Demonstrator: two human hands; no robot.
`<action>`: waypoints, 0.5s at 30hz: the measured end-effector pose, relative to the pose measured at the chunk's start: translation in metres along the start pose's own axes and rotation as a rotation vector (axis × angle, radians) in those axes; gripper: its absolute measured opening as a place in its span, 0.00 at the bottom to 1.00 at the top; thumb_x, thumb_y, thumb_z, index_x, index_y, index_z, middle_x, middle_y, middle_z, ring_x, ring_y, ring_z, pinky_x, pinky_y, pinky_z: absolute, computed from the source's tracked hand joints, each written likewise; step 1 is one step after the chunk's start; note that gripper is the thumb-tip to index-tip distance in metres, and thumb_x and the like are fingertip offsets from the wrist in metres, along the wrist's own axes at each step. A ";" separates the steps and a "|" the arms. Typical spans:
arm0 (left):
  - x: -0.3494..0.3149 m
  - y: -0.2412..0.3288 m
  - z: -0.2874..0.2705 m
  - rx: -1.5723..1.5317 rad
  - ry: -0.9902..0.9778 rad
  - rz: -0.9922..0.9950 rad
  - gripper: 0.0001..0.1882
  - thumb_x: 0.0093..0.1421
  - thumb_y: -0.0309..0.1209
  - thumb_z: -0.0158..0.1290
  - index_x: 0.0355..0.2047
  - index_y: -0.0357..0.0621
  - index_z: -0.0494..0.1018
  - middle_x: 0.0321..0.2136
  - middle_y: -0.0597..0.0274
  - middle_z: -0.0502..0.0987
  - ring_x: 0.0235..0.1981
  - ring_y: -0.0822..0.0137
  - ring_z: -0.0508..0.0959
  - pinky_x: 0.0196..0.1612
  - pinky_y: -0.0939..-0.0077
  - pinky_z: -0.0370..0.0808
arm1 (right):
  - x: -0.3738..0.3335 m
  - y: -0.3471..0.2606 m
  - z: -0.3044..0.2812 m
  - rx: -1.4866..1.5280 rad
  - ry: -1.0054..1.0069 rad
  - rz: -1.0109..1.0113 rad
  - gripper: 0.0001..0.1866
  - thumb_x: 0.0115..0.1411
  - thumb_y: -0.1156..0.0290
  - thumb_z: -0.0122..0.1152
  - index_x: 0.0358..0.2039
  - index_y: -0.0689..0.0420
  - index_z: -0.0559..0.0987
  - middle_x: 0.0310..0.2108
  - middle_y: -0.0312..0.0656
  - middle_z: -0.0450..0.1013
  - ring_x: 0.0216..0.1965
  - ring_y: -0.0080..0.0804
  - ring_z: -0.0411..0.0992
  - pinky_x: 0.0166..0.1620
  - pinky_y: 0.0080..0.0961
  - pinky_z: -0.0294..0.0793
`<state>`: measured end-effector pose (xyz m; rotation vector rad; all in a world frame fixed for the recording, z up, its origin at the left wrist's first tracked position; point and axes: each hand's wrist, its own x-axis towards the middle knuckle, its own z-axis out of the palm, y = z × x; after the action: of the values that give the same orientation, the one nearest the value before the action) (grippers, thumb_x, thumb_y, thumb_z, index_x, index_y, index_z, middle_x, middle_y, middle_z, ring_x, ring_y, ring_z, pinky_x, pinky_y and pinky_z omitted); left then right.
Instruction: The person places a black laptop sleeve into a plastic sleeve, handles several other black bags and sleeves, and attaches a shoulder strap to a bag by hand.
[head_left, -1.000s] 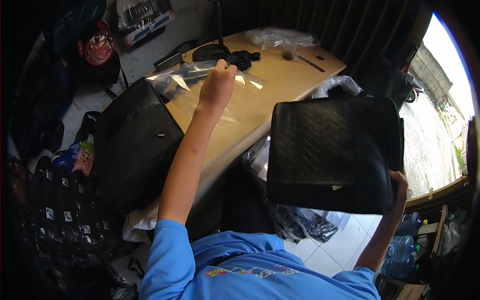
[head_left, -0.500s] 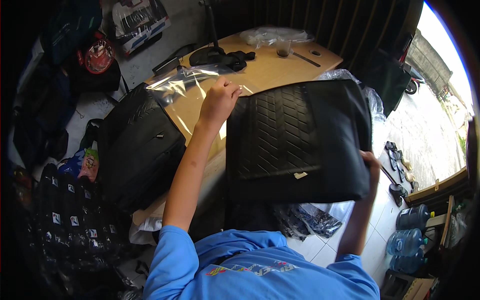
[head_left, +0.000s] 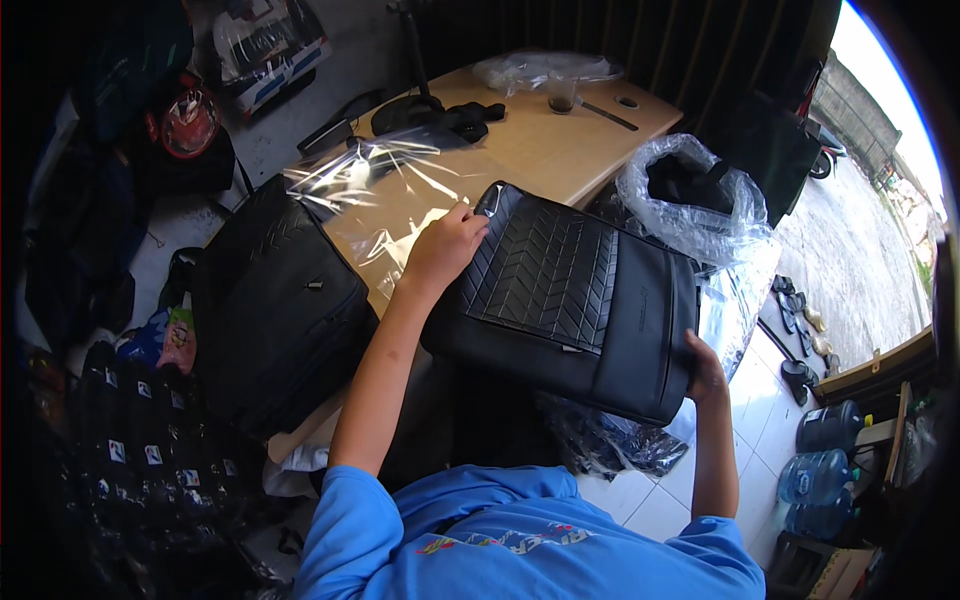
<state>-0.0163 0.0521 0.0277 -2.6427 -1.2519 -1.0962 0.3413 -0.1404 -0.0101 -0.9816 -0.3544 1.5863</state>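
Observation:
A black backpack-like bag (head_left: 640,290) with a chevron-stitched panel hangs tilted in front of me, over the near edge of the table. My left hand (head_left: 440,250) is closed at its upper left corner, fingers bent over the edge. My right hand (head_left: 706,368) grips the bag's lower right edge; some of its fingers are hidden behind it. Beside my left hand, a clear plastic sleeve (head_left: 385,165) lies shiny on the wooden table (head_left: 545,150). A second black bag (head_left: 285,300) with a similar chevron panel stands left of my left forearm.
Crumpled clear plastic wrap (head_left: 690,190) sits right of the table. A cup (head_left: 562,95) and dark straps (head_left: 440,118) are on the tabletop. Plastic-wrapped goods (head_left: 620,435) lie below the held bag. Water jugs (head_left: 815,475) and sandals (head_left: 790,310) stand at the right; packed dark items (head_left: 150,450) fill the lower left.
The held bag has swung left and lower, its right side dipping, with both hands moving along. The plastic wrap behind it has come into fuller view.

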 end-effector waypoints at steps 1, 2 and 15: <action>-0.002 0.002 -0.002 -0.001 -0.003 -0.014 0.07 0.52 0.27 0.57 0.32 0.41 0.76 0.28 0.59 0.72 0.27 0.59 0.77 0.33 0.68 0.74 | 0.002 -0.004 -0.002 -0.007 0.002 0.012 0.19 0.53 0.71 0.56 0.43 0.70 0.71 0.33 0.49 0.75 0.32 0.38 0.77 0.37 0.32 0.80; 0.000 0.002 -0.003 0.036 -0.026 0.003 0.07 0.52 0.27 0.56 0.32 0.41 0.76 0.28 0.59 0.72 0.27 0.59 0.77 0.32 0.69 0.74 | 0.008 -0.011 0.000 -0.217 0.007 -0.037 0.20 0.52 0.72 0.56 0.43 0.71 0.70 0.33 0.50 0.75 0.31 0.37 0.77 0.36 0.32 0.80; -0.003 0.003 -0.012 -0.045 -0.075 0.088 0.08 0.55 0.29 0.54 0.34 0.40 0.74 0.30 0.56 0.70 0.27 0.56 0.77 0.32 0.65 0.75 | 0.009 0.010 0.003 -0.089 0.112 -0.071 0.18 0.46 0.75 0.56 0.37 0.75 0.73 0.30 0.52 0.75 0.27 0.37 0.77 0.36 0.28 0.80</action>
<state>-0.0224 0.0445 0.0355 -2.7669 -1.1231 -1.0345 0.3326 -0.1339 -0.0188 -1.1096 -0.3802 1.4548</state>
